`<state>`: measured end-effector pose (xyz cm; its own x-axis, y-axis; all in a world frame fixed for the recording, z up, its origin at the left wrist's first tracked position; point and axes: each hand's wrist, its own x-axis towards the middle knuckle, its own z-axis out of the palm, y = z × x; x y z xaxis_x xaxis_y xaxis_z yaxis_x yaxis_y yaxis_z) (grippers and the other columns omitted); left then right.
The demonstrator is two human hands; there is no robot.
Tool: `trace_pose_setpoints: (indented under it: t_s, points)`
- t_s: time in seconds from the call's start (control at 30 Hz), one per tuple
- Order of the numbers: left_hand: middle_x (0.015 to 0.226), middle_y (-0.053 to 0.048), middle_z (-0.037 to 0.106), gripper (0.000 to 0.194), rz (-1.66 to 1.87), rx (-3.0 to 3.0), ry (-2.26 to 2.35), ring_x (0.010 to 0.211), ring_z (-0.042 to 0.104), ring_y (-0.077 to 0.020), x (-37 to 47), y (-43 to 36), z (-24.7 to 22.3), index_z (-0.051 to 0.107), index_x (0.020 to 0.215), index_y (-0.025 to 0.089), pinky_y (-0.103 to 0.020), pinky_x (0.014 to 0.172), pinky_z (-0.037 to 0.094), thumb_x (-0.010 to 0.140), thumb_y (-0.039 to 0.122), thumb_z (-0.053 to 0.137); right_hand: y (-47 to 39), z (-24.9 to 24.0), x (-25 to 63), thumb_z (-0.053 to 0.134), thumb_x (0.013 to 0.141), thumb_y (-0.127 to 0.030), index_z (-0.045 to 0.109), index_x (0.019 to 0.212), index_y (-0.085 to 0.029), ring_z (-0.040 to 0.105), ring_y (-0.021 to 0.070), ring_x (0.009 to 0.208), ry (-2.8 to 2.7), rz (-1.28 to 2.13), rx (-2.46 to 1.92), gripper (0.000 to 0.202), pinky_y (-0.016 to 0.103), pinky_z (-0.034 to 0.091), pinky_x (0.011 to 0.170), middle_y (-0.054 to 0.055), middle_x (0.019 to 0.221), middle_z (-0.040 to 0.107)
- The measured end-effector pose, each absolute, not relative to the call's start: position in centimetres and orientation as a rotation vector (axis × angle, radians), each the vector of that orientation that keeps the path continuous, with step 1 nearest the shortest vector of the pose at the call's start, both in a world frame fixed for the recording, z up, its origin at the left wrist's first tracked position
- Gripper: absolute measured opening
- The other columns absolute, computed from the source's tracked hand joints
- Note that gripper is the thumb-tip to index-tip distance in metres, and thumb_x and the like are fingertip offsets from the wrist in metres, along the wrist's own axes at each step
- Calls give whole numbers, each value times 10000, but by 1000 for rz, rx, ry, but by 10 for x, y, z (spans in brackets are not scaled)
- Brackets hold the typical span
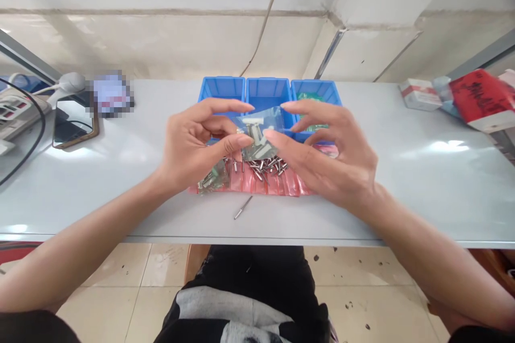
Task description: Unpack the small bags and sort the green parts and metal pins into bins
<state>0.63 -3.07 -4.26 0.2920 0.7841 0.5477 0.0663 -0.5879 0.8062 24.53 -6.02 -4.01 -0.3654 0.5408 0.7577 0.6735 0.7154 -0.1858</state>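
Note:
Between my two hands is a small clear plastic bag (259,136) with several white and metallic pieces inside. My left hand (205,136) pinches its left side between thumb and fingers. On its right side my right hand (328,142) presses with the thumb, the other fingers curled above. Below the bag, a heap of metal rivets (267,166) lies on red plastic bags (273,185). Another filled clear bag (213,178) rests at the left of the heap. One loose rivet (243,208) lies nearer the table's front edge.
Three blue bins (223,86) stand behind my hands; the right one holds green packets (311,99). At left are a phone (75,120), a power strip (20,110) and cables. A white box (420,95) and a red package (480,97) sit at right on the table (402,171).

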Motion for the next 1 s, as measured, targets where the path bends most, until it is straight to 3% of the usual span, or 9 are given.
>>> trace_pose_setpoints:
  t_s: [0.1, 0.2, 0.33, 0.43, 0.53, 0.6, 0.8, 0.9, 1.0]
  points:
    - [640, 56, 678, 389, 1232, 1778, 748, 516, 666, -102, 5, -29, -41, 680, 1244, 209, -209, 499, 586, 877, 247, 805, -59, -38, 244, 702, 973, -298, 653, 1323, -385, 726, 187, 982, -2061, -113, -973, 364, 313, 649, 660, 6, 1370, 669]
    - [660, 50, 684, 369, 1180, 1726, 709, 520, 661, -99, 3, -27, -39, 673, 1243, 205, -205, 500, 587, 892, 240, 785, -55, -41, 247, 694, 970, -206, 644, 1333, -409, 713, 205, 1087, -2166, -260, -843, 419, 328, 643, 717, 4, 1457, 634]
    - [674, 28, 697, 322, 1070, 1796, 689, 546, 679, -113, 1, -29, -40, 648, 1295, 204, -216, 513, 594, 984, 283, 674, -52, -44, 252, 714, 927, -110, 704, 1259, -340, 726, 195, 981, -2167, -353, -643, 404, 320, 622, 710, 18, 1178, 780]
    - [828, -9, 732, 372, 1210, 2017, 716, 649, 702, -120, 3, -30, -44, 628, 1347, 231, -233, 570, 614, 978, 251, 670, -56, -40, 250, 696, 956, -134, 745, 1165, -305, 717, 149, 765, -1999, -87, -744, 275, 311, 607, 676, -14, 913, 794]
    - [1152, -53, 692, 670, 1414, 2335, 648, 814, 709, -124, 5, -29, -50, 509, 1499, 312, -230, 609, 619, 891, 146, 737, -61, -34, 248, 705, 966, -195, 719, 1240, -300, 671, 122, 616, -1795, 368, -917, 294, 286, 578, 589, -39, 780, 747]
    - [1275, -68, 645, 685, 1453, 2500, 614, 838, 706, -114, 5, -27, -51, 517, 1495, 349, -227, 612, 615, 887, 106, 719, -62, -31, 247, 713, 964, -235, 687, 1296, -288, 641, 123, 561, -1718, 669, -935, 338, 285, 571, 567, -59, 682, 695]
    - [923, -17, 769, 250, 1531, 2609, 631, 791, 721, -110, 5, -29, -48, 750, 1113, 246, -209, 645, 580, 918, 100, 696, -60, -32, 248, 650, 1004, -319, 773, 1113, -265, 629, 111, 612, -1662, 1041, -817, 173, 256, 532, 527, -3, 828, 739]
    - [790, 2, 751, 184, 1560, 2480, 641, 709, 700, -109, 7, -31, -45, 741, 1035, 238, -217, 586, 550, 930, 101, 675, -59, -38, 247, 747, 935, -321, 767, 1183, -287, 594, 124, 678, -1791, 837, -767, 251, 263, 507, 534, 1, 843, 673]
    - [720, 12, 716, 137, 1521, 2392, 643, 650, 666, -103, 8, -33, -44, 721, 1009, 226, -223, 565, 528, 939, 120, 670, -56, -42, 244, 790, 890, -239, 802, 1012, -255, 591, 137, 760, -1867, 481, -759, 123, 294, 508, 614, 21, 897, 646]
